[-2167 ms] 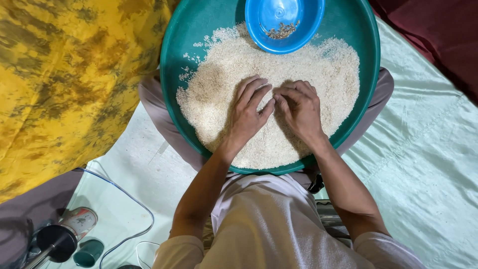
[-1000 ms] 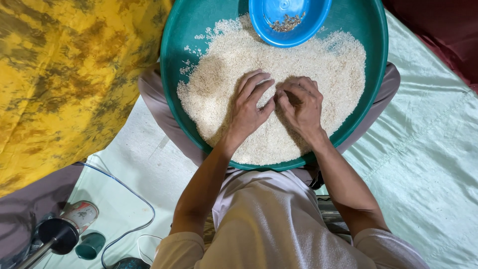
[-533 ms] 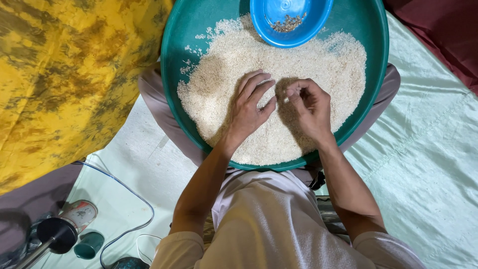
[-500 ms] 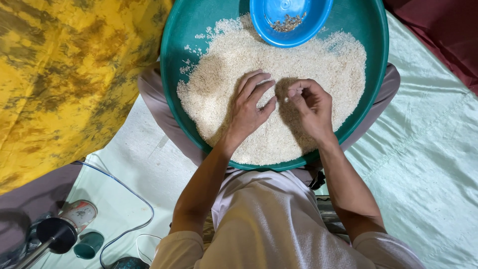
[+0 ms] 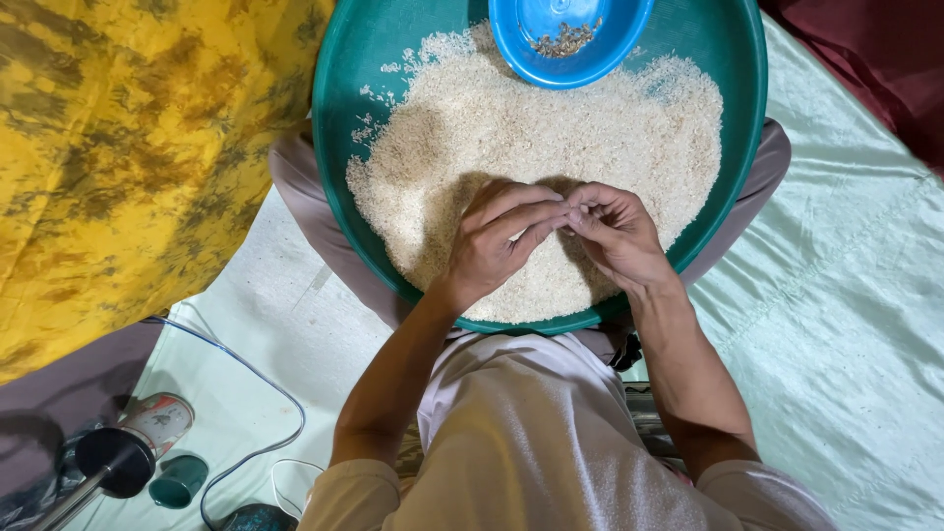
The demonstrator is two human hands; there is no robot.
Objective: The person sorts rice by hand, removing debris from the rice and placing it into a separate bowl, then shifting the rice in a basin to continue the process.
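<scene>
A big green basin (image 5: 739, 147) rests on my lap, filled with white rice (image 5: 551, 128). At its far rim sits a small blue bowl (image 5: 570, 54) holding a few dark bits. Just above the near part of the rice, my left hand (image 5: 497, 241) and my right hand (image 5: 615, 231) meet at the fingertips. The right fingers are pinched together against the left fingertips; whether a grain lies between them is too small to tell. The left fingers are loosely curled and close together.
A yellow mottled cloth (image 5: 118, 147) covers the left side. Pale green fabric (image 5: 836, 324) lies under me and to the right, dark red cloth (image 5: 885, 59) at top right. Bottom left holds a small can (image 5: 157, 423), a dark round stand (image 5: 113, 460), a green cup (image 5: 179, 482) and a thin cable (image 5: 265, 383).
Both hands lay flat on the rice before. The right hand lifted and pinched first, then the left rose too, and their fingertips now touch above the rice.
</scene>
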